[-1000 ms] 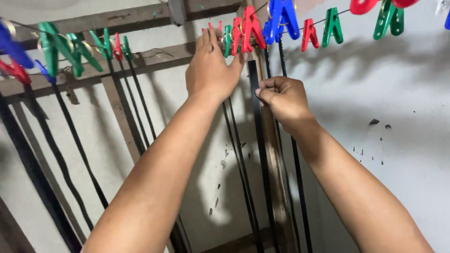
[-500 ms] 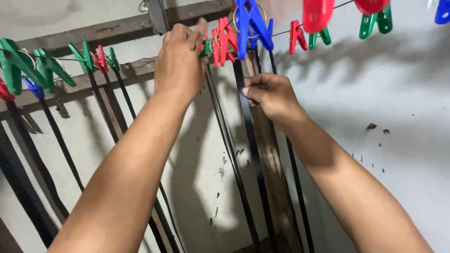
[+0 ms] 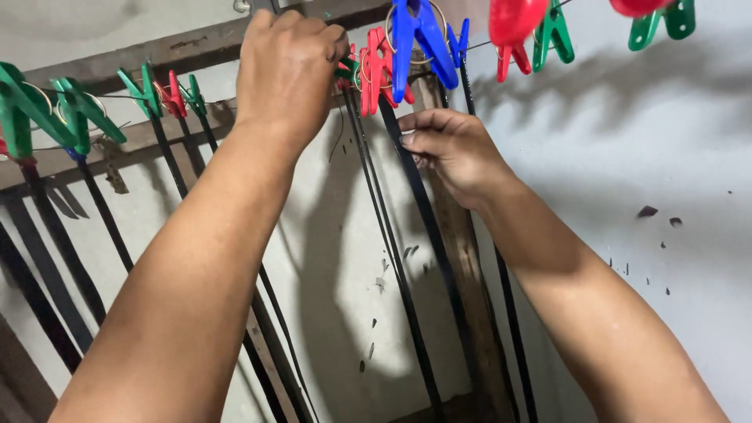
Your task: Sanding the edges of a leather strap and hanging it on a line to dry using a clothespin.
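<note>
Since the earlier frame the left hand (image 3: 288, 66) has climbed higher and curled into a fist by the red clothespin (image 3: 377, 66) on the line; what it grips is hidden. The right hand (image 3: 450, 149) has dropped slightly, fingers pinched on the black strap (image 3: 427, 227) hanging below that pin. Both forearms reach up and forward. A blue clothespin (image 3: 419, 39) hangs just above the right hand.

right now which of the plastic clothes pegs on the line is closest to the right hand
The blue plastic clothes peg, hanging directly above the right hand. The red peg sits further left by the left hand; the green pegs hang further off.
</note>
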